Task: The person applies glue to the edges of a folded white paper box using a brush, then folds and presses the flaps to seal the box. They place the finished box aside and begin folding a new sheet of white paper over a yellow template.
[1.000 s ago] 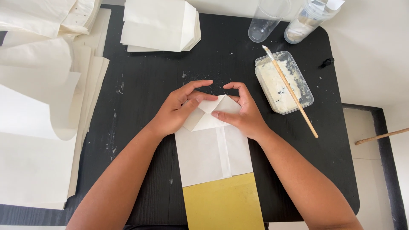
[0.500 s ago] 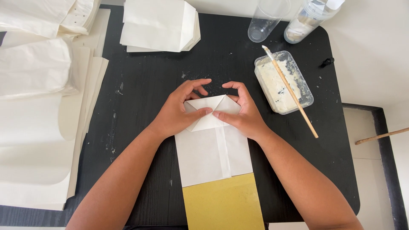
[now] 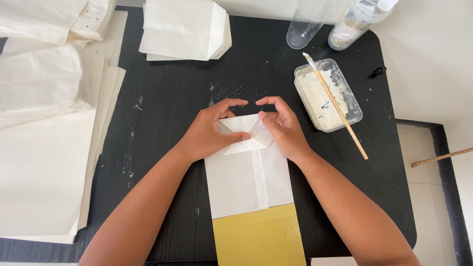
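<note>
A white paper bag (image 3: 246,182) lies flat on the black table (image 3: 162,113), its far end folded into triangular flaps. My left hand (image 3: 209,132) presses on the left flap, thumb and fingers curled over the bag's far edge. My right hand (image 3: 281,127) pinches the right flap and lifts it a little off the paper. Under the bag's near end lies a yellow card (image 3: 258,239).
A clear tub of white paste (image 3: 327,96) with a wooden-handled brush (image 3: 337,107) across it stands right of my hands. Behind it are a clear cup (image 3: 305,24) and a bottle (image 3: 354,22). Stacks of white paper bags (image 3: 185,29) and loose sheets (image 3: 44,162) fill the far and left side.
The folded flaps at the bag's far end have shifted: the pointed top is now flatter, and my right hand holds the right flap raised. A loose sheet at the left has settled down.
</note>
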